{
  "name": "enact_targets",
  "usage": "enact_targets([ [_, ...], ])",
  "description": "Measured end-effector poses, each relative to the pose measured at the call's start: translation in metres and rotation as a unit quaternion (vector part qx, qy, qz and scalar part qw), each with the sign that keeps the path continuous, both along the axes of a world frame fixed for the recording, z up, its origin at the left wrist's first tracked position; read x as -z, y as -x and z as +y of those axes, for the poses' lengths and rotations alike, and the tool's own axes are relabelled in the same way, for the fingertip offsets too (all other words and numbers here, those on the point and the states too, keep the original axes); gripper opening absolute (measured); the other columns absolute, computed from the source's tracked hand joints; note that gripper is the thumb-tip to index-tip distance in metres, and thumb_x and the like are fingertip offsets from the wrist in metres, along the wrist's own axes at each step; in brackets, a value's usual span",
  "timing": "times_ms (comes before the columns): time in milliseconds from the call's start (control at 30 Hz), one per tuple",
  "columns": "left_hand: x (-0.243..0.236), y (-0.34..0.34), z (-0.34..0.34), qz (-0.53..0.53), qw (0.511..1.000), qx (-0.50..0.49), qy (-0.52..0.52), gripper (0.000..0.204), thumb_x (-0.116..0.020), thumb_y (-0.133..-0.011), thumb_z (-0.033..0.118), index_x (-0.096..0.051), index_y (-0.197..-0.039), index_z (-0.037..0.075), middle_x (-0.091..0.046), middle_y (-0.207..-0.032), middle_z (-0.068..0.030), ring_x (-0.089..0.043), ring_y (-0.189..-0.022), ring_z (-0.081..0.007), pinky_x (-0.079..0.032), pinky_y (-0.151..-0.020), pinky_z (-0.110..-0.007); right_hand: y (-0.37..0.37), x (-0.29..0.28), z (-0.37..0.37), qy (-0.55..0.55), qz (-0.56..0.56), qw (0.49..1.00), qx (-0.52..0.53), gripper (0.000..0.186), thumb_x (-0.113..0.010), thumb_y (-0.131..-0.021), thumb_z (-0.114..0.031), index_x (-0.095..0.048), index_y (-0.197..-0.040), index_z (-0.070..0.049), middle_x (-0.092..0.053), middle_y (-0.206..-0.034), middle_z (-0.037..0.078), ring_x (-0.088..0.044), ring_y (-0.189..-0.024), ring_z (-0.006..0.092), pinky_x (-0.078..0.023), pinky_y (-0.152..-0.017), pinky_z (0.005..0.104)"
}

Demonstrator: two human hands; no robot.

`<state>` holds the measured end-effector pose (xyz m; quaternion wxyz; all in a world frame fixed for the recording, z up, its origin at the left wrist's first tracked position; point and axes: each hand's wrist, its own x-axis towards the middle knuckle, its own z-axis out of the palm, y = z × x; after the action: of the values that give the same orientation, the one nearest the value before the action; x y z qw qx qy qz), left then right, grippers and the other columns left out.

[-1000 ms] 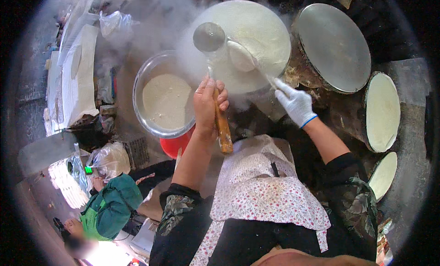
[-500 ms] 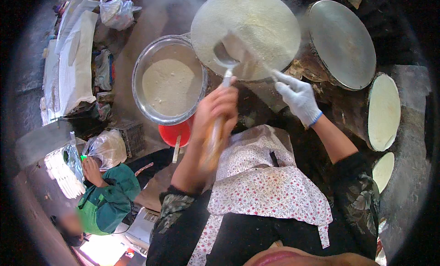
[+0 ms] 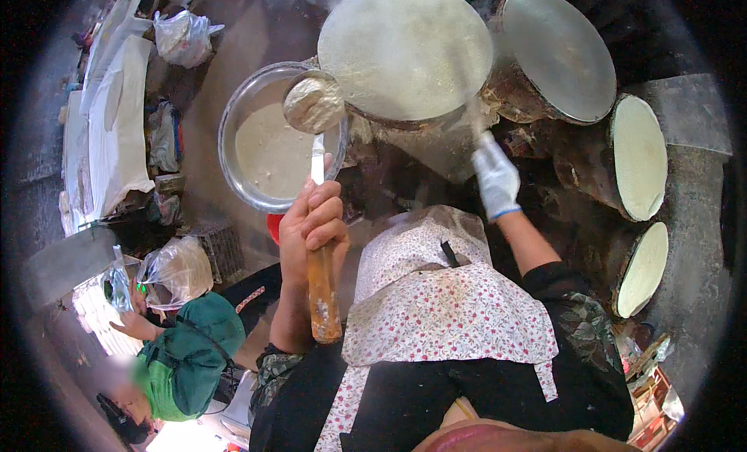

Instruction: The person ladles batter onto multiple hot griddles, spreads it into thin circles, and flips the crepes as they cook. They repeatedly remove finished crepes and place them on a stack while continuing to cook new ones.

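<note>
My left hand point(image 3: 315, 222) is wrapped round the worn wooden handle of a metal ladle point(image 3: 317, 168). Pale batter point(image 3: 313, 103) fills the ladle's bowl, held over the right part of a wide metal basin point(image 3: 226, 152) of batter. My right hand point(image 3: 496, 175), in a white glove, grips a thin-handled spreader point(image 3: 477, 123), smeared by motion. That tool reaches up along the right edge of a round griddle point(image 3: 405, 51) coated with a pale, steaming batter layer.
A bare round griddle point(image 3: 556, 55) stands at the far right. Below it are two more griddles bearing pale pancakes point(image 3: 640, 158). A red container point(image 3: 273, 226) shows under the basin. At lower left sits another person point(image 3: 198, 343) beside plastic bags point(image 3: 179, 269).
The ladle has moved left from the coated griddle to above the basin and now holds batter. My right hand has come nearer and left, its spreader swinging to the griddle's right edge.
</note>
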<state>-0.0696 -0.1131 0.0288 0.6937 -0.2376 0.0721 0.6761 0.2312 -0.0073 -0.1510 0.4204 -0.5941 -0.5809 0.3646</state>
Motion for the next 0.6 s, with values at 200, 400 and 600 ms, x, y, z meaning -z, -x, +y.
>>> enact_targets([
  [200, -0.020, -0.017, 0.034, -0.001, 0.999, 0.027, -0.034, 0.044, -0.029, -0.118, 0.020, -0.033, -0.154, -0.005, -0.040, -0.090, -0.0024, -0.042, -0.064, -0.0076, -0.044, -0.052, -0.023, 0.017, 0.008, 0.017, -0.036, -0.066, 0.982, -0.170, 0.046, -0.070, -0.099, -0.035, -0.066, -0.143, -0.025, -0.076, -0.111, 0.016, -0.076, -0.097, 0.0315, -0.059, -0.085, 0.0401],
  [400, -0.045, -0.083, 0.108, -0.048, 0.994, 0.089, -0.048, 0.024, -0.033, -0.118, 0.023, -0.047, -0.113, 0.004, -0.040, -0.085, 0.0004, -0.039, -0.061, -0.0063, -0.042, -0.051, -0.022, -0.003, 0.020, 0.090, -0.017, -0.336, 0.858, -0.387, 0.045, -0.062, -0.101, -0.041, -0.059, -0.146, -0.035, -0.077, -0.095, 0.014, -0.075, -0.080, 0.0376, -0.058, -0.072, 0.0496],
  [600, -0.051, -0.182, 0.200, -0.120, 0.979, 0.139, -0.084, 0.025, -0.031, -0.116, 0.020, -0.043, -0.110, 0.000, -0.043, -0.086, -0.0020, -0.047, -0.066, -0.0098, -0.047, -0.060, -0.029, -0.106, -0.002, 0.110, -0.002, -0.275, 0.950, -0.150, 0.044, -0.068, -0.098, -0.038, -0.065, -0.142, -0.032, -0.073, -0.084, 0.019, -0.073, -0.073, 0.0383, -0.058, -0.066, 0.0476],
])
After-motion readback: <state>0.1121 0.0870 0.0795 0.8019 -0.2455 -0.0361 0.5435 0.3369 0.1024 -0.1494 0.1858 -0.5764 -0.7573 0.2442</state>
